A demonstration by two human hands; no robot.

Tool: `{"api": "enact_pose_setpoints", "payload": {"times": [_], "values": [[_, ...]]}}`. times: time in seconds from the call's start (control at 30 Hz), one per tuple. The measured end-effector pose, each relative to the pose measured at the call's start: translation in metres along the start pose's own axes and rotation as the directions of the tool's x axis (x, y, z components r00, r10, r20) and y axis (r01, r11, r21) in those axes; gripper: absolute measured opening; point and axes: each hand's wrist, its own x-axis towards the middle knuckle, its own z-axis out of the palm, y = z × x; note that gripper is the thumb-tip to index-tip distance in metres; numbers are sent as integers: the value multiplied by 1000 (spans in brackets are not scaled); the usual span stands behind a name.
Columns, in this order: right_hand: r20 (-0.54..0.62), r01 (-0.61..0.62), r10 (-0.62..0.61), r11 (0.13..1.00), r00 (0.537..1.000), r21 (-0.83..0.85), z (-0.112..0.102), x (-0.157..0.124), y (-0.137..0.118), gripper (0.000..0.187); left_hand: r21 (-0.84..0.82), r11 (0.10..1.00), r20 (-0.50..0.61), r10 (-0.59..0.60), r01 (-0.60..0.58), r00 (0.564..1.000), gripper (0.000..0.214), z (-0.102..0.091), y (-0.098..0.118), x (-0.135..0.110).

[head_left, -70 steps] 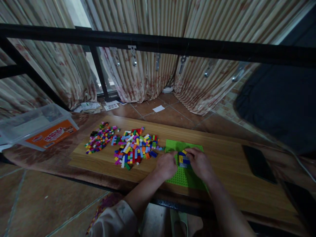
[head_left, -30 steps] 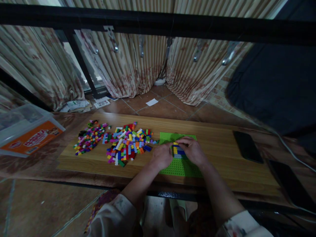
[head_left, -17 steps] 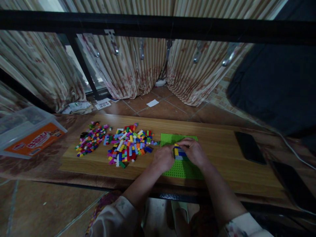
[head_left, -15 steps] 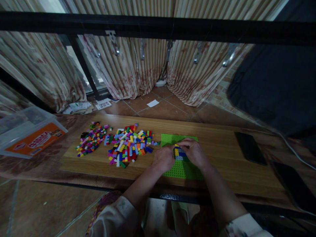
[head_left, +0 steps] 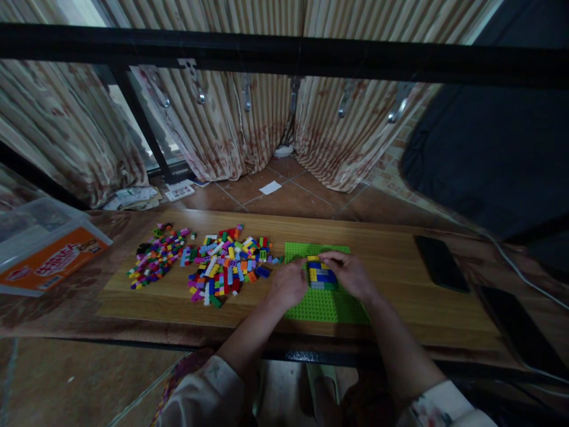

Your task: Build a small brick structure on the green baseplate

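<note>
A green studded baseplate (head_left: pixel 306 309) lies on the wooden board, with a small build of yellow, blue and light blue toy building bricks (head_left: pixel 320 276) on it. My left hand (head_left: pixel 291 282) is closed at the build's left side, its fingertips mostly hidden against the bricks. From the right, my right hand (head_left: pixel 352 274) reaches over the build's far right corner. Its fingers are bent together at the top edge, by the yellow bricks; whatever small piece they may pinch is too small to make out.
Left of the baseplate spreads a big pile of loose bricks (head_left: pixel 231 264), with a heap of smaller pieces (head_left: pixel 157 258) beyond it. A clear plastic box (head_left: pixel 53 255) stands at the far left. Two dark phone-like slabs (head_left: pixel 441 263) lie at right. A black rail (head_left: pixel 284 56) crosses behind.
My hands have parted slightly, uncovering more of the build, including its yellow far edge and blue bricks. The whole view has shifted a little as my head moved.
</note>
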Motion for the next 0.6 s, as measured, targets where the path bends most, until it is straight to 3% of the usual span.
{"api": "enact_pose_setpoints", "payload": {"times": [0.2, 0.4, 0.6], "values": [[-137, 15, -36, 988, 990, -151, 4, 4, -3, 27, -2, 1000, -30, 16, -16, 999, 40, 0, 2, -3], [-53, 59, -84, 928, 995, -369, 17, 15, -5, 23, -12, 999, -64, 36, -37, 997, 39, 7, 1, -9], [-15, 34, -46, 895, 999, -445, 22, 25, -7, 22, -25, 999, -39, 40, -41, 998, 36, 9, -1, -15]]}}
